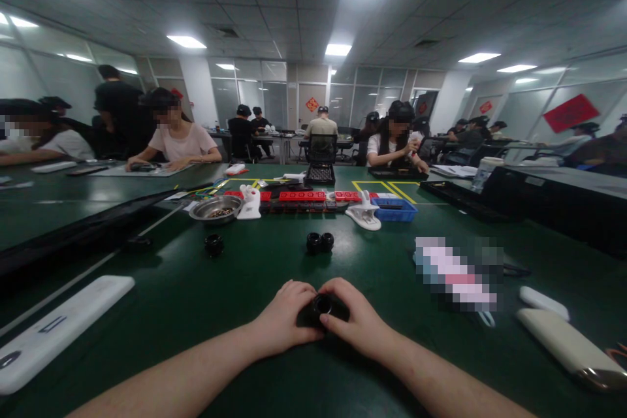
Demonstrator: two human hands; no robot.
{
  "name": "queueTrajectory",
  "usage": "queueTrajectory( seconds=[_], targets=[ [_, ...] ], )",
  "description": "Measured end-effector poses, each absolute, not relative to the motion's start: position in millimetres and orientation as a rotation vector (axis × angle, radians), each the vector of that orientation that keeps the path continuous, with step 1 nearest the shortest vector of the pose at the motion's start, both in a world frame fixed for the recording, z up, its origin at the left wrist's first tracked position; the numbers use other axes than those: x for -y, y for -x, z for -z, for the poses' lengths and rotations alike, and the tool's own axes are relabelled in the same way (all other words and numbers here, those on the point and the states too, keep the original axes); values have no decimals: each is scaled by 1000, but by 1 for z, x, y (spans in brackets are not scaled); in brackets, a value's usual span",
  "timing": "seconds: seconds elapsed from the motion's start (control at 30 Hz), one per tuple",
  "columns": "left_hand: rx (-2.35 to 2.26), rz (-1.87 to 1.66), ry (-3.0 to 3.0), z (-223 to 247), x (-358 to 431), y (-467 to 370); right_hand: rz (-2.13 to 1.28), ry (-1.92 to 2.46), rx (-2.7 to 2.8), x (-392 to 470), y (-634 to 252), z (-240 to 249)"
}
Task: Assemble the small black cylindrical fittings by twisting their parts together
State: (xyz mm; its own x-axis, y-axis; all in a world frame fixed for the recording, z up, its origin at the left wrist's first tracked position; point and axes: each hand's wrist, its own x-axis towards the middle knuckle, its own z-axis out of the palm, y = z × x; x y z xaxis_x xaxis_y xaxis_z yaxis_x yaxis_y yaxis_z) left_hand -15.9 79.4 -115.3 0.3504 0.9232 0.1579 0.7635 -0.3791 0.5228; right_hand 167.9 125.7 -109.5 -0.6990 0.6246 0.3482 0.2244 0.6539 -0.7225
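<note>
Both my hands meet at the table's near middle around a small black ring-shaped part (322, 304) with a round opening facing up. My left hand (281, 313) is closed on its left side, fingers curled behind it. From the right, my right hand (360, 317) grips the same part between thumb and fingers. Beyond them, two similar black round parts (320, 242) sit side by side, and another black round part (214, 245) stands farther left. A steel bowl (200, 211) holds small brass-coloured pieces.
Red power strips (302, 196), white clips (365, 214) and a blue bin (406, 211) line the table's middle. A long white device (68, 326) lies left; a blurred-out item (455, 274) and a beige case (563, 339) lie right. Co-workers sit across the table.
</note>
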Motion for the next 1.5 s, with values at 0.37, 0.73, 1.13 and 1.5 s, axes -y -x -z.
queueTrajectory(
  seconds=[0.37,0.73,1.13,1.5],
  targets=[
    [-1492,-626,-2256,113,-78,14,-881,783,2245,-121,-168,110],
    [-1466,-628,-2284,118,-80,17,-948,659,2249,-124,-169,115],
    [-1473,-627,-2289,117,-79,17,-988,590,2273,-127,-170,112],
    [-1487,-631,-2282,119,-81,16,-891,645,2279,-123,-167,107]
  ],
)
